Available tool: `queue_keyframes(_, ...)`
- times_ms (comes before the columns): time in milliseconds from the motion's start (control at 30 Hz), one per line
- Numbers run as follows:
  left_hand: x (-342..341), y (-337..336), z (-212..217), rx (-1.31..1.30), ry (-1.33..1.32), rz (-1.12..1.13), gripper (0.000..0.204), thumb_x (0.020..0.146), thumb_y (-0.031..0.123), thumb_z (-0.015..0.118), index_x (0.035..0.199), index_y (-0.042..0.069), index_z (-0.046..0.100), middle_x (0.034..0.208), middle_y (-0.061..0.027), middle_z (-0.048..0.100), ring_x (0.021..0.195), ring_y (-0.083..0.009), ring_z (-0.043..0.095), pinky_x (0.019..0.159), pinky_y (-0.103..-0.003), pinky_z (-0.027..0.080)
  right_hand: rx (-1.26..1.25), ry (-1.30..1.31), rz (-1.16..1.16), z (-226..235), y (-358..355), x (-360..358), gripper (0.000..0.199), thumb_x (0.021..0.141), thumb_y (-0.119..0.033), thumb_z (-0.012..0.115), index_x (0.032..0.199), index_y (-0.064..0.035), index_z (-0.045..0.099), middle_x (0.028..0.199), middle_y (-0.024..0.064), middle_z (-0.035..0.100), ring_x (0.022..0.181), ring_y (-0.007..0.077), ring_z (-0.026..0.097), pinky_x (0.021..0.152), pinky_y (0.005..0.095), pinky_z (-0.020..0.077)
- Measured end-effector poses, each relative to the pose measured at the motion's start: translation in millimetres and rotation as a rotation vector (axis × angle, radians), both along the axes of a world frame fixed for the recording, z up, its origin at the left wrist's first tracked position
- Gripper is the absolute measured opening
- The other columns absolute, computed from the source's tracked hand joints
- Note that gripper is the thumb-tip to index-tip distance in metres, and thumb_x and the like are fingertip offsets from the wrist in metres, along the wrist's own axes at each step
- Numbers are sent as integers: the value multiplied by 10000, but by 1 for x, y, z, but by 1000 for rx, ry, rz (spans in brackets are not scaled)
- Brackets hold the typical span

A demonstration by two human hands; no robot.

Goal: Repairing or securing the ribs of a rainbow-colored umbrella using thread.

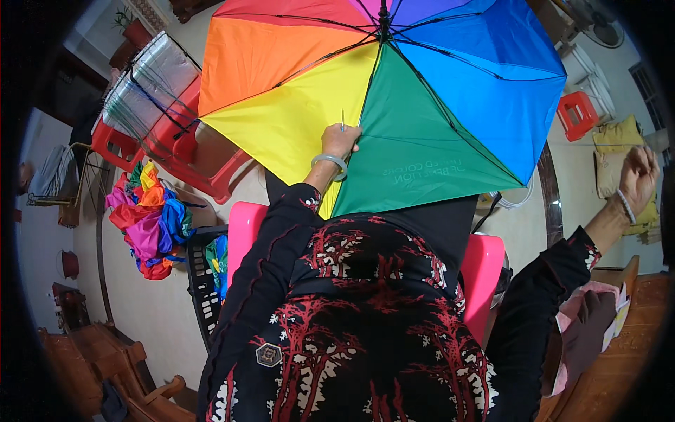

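My left hand [339, 143] reaches forward, pinched on the rainbow-panelled, round fabric umbrella [411, 112]; my right hand [638, 174] stretches right, fingers curled, contents unclear.

Beyond the left hand's fingers, the umbrella's [422, 158] black rib hub [384, 29] obstructs forward passage. Past the canopy to their left, red stools [223, 172] block low travel. Leftward of the right hand's [638, 176] fingers, open air extends to the canopy edge.
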State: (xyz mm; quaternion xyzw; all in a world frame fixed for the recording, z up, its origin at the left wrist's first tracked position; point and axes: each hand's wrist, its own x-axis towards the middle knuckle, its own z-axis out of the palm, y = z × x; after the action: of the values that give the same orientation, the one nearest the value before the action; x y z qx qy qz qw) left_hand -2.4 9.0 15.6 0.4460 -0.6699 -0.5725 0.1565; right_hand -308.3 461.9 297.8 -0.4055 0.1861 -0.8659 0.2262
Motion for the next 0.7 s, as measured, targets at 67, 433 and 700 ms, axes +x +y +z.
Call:
queue_keyframes(67, -1, -1, -6, -153, -2, -77, 204, 721, 167, 609, 624, -2, 547, 519, -86, 550, 440, -178, 579, 458, -302, 458, -138, -118, 65, 5, 22, -13, 113, 799, 78, 458, 724, 2, 420, 676, 57, 416, 585, 143, 428, 586, 253, 396)
queue_keyframes(433, 0, -36, -6, -245, -102, -285, 164, 693, 148, 616, 697, -14, 591, 583, -136, 588, 525, -227, 603, 556, -328, 489, 254, 13, -796, 54, -2, 35, 156, 795, -101, 557, 659, -26, 533, 640, 56, 553, 498, 113, 481, 448, 204, 457)
queue_keyframes(700, -5, -106, 26, -1084, -389, -604, 185, 740, 167, 541, 785, 9, 625, 808, -194, 617, 756, -344, 606, 679, -398, 485, 315, -204, -572, 49, 56, -52, 137, 792, 99, 464, 915, 93, 523, 739, 85, 514, 612, 169, 491, 650, 260, 472)
